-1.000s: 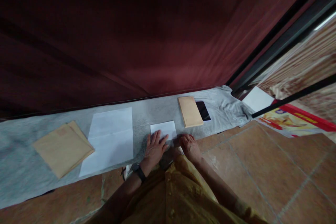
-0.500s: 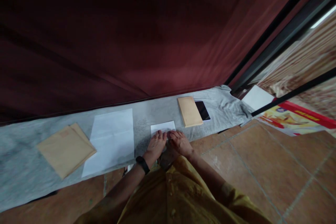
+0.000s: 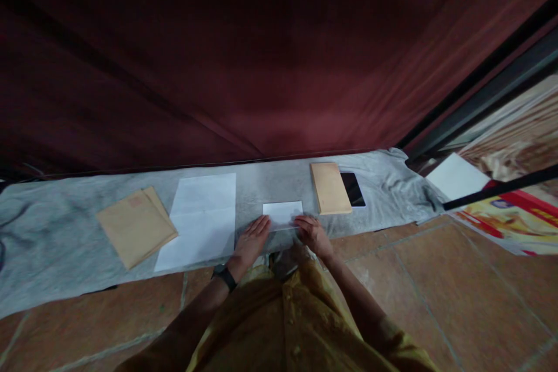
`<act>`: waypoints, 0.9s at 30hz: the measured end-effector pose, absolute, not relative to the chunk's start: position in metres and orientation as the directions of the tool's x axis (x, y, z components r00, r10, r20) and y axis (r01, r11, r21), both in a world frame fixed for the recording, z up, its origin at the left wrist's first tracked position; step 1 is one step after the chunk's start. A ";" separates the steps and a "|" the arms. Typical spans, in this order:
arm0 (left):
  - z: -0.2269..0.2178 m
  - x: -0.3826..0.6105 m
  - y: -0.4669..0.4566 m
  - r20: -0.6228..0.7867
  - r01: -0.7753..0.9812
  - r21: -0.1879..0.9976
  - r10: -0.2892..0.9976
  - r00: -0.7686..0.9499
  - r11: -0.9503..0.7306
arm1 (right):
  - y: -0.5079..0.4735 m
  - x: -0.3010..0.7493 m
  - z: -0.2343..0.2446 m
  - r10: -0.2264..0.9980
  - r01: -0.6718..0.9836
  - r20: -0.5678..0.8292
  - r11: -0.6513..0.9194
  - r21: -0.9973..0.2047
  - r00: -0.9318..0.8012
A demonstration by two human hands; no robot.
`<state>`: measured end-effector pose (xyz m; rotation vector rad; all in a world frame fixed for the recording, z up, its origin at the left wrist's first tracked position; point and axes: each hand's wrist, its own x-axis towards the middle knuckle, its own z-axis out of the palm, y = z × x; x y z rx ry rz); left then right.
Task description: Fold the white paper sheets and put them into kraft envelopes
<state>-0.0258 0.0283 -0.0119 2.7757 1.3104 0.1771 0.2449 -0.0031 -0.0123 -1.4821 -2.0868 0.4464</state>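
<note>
A small folded white paper (image 3: 282,213) lies on a grey cloth (image 3: 61,244) spread on the floor. My left hand (image 3: 251,241) rests flat at the paper's near left corner, fingers stretched out. My right hand (image 3: 310,233) presses on its near right corner, fingers bent down onto the edge. A black band sits on my left wrist (image 3: 225,276). Neither hand lifts the paper.
Left of the hands lie a large white sheet (image 3: 200,220) and a stack of brown envelopes (image 3: 136,231). To the right are another brown envelope (image 3: 330,188) and a dark phone (image 3: 353,189). Dark red curtain behind; terracotta tiles, a white sheet (image 3: 455,176) and colourful poster (image 3: 514,222) at right.
My hands, close together on the paper's near edge half a second ago, have spread apart to its two near corners. The camera view has shifted a little to the left.
</note>
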 end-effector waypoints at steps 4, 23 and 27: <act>-0.013 -0.028 0.029 0.065 0.763 0.093 0.769 0.636 -0.639 | -0.003 0.229 0.002 0.952 0.788 0.232 0.295 -0.540 -0.198; -0.026 -0.035 0.033 0.118 0.720 0.120 0.730 0.673 -0.684 | 0.022 0.187 -0.032 0.956 0.907 0.293 0.131 -0.400 -0.008; -0.018 -0.029 0.032 0.066 0.738 0.092 0.743 0.666 -0.669 | 0.016 0.196 -0.032 0.952 0.903 0.307 0.125 -0.411 0.008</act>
